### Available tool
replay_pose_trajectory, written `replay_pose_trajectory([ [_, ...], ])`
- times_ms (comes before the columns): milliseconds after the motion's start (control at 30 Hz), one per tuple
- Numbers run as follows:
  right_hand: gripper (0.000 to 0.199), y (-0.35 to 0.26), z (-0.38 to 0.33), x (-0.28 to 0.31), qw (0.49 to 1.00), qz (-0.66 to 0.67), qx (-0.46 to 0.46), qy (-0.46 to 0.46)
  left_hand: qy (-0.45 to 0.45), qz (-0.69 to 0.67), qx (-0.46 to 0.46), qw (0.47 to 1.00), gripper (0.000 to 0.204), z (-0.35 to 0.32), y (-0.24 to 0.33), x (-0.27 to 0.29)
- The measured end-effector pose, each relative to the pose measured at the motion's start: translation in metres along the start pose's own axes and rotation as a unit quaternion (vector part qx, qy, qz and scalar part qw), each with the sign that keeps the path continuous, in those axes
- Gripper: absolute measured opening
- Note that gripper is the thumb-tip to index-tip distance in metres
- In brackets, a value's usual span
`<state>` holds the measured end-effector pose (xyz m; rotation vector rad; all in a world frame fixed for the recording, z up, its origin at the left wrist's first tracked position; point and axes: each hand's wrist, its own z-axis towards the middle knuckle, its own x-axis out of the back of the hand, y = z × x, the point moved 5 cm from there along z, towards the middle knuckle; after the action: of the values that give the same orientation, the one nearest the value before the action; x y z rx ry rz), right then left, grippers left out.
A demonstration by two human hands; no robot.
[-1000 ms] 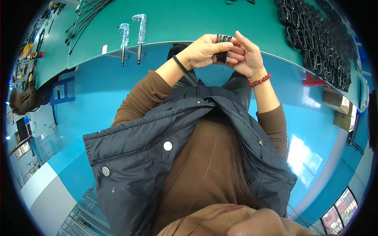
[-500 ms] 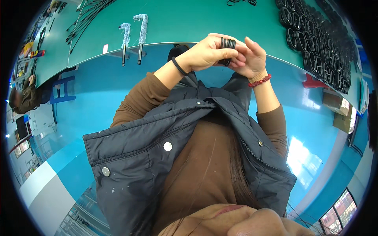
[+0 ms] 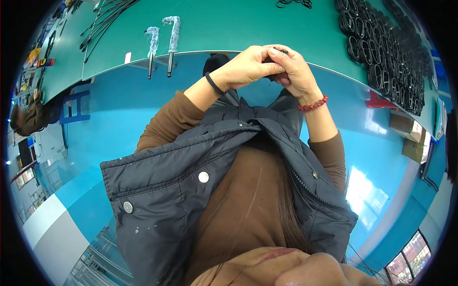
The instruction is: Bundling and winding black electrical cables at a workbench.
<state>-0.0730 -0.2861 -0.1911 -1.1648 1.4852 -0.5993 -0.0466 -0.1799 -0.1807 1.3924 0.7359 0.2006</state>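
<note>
A coil of black cable (image 3: 280, 50) is held just off the table's near edge, mostly hidden by my fingers. My left hand (image 3: 250, 65), with a black band at its wrist, is closed round the coil. My right hand (image 3: 296, 71), a red bead bracelet at its wrist, wraps the coil's other side with its thumb lying across the top. The fingers of both hands meet there, so the coil's lower part barely shows.
On the green table (image 3: 229, 28), two L-shaped rods with wrapped tops (image 3: 173, 35) stick out over the near edge. Loose black cables (image 3: 102, 24) lie at the left. Rows of coiled black cables (image 3: 377, 52) fill the right. Cardboard boxes (image 3: 412, 136) stand below; another person (image 3: 31, 114) is far left.
My right hand has moved in from open fingers beside the coil to a closed grip on it. The coil's loops, plainly seen before, are now largely covered.
</note>
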Motion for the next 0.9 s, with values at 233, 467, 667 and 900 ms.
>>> replay_pose_trajectory([
  [233, 0.026, -0.008, 0.004, 0.005, 0.993, 0.073, 0.066, 0.057, 0.160, 0.118, -0.004, 0.980, 0.028, -0.014, 0.025, 0.015],
  [467, 0.026, -0.018, -0.006, 0.002, 0.989, -0.032, 0.131, 0.066, 0.138, 0.171, 0.121, 0.968, 0.035, -0.019, 0.019, 0.017],
  [667, 0.027, -0.021, -0.010, -0.016, 0.988, -0.001, 0.132, 0.082, 0.009, 0.000, 0.081, 0.997, 0.033, -0.010, 0.013, -0.007],
  [900, 0.038, -0.025, -0.020, -0.020, 0.990, -0.063, 0.129, 0.011, -0.063, 0.087, 0.011, 0.994, 0.026, -0.015, 0.006, -0.003],
])
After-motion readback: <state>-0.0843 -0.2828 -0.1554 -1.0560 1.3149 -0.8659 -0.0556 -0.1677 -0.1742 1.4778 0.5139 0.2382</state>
